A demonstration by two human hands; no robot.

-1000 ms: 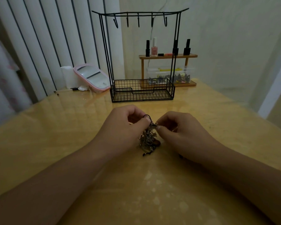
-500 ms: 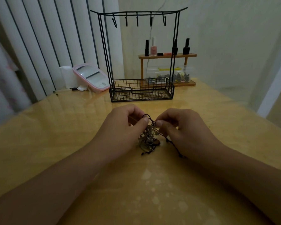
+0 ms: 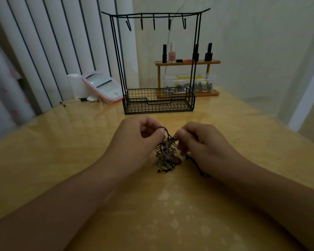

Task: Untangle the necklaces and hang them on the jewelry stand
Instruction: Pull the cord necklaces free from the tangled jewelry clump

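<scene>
**Inspector A:** In the head view, where was the tangle of necklaces (image 3: 166, 153) found?

**Inspector B:** It was found on the counter (image 3: 62, 151), between the two hands and well short of the jewelry stand (image 3: 159, 69). Its upper part was lifted; its lower part rested on the surface. A dark cord (image 3: 196, 165) was seen trailing from it under the right hand (image 3: 205, 147).

**Inspector A:** And the state of each grip?

**Inspector B:** The left hand (image 3: 136, 144) was recorded with its grip pinched on a dark loop at the top of the tangle. The grip of the right hand was pinched on a strand at the top right, close beside the left. Neither grip was spread.

**Inspector A:** How was the load judged to handle?

**Inspector B:** It was judged light, limp and without stiffness. The metal links appeared fine and were considered likely to snag or tighten if pulled hard; thin chain was considered breakable. The cord was judged softer and more forgiving. Hold was best taken on one free loop or end, with the knot steadied by the other hand.

**Inspector A:** The stand?

**Inspector B:** All five hooks (image 3: 154, 24) were noted bare. No necklace was hung.
</scene>
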